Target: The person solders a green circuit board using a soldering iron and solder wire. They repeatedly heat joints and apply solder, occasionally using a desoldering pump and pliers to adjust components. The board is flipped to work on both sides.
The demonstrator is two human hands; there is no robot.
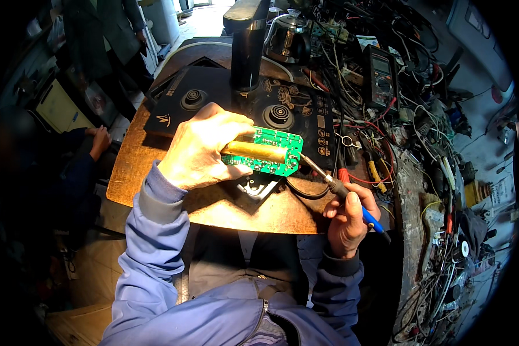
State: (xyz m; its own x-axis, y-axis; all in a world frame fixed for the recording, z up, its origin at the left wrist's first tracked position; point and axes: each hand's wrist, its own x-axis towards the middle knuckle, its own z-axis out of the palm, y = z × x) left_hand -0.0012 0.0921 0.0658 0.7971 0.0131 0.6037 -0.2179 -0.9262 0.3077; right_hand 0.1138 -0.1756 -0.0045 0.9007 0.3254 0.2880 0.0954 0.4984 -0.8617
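Note:
My left hand (205, 144) grips a green circuit board (277, 138) by its left end, raised over the table. Across the board's face lies a yellowish-brown stick or tube (256, 151), pinched by the same hand; its exact kind is unclear. In my right hand (352, 218) is a soldering iron (372, 220) with a blue handle. Its metal tip points up and left, at the board's right edge; whether it touches cannot be made out. Beneath the board a dark part with a silvery bracket (258, 190) sits on the table, partly covered.
Behind the board lies a black electric tea stove panel (213, 109) with a tall black column (247, 57). A glass kettle (288, 37), a multimeter (382, 78) and tangled wires crowd the right side. Two other people are at the left, one person's hands (100, 141) showing beside the wooden table (124, 173).

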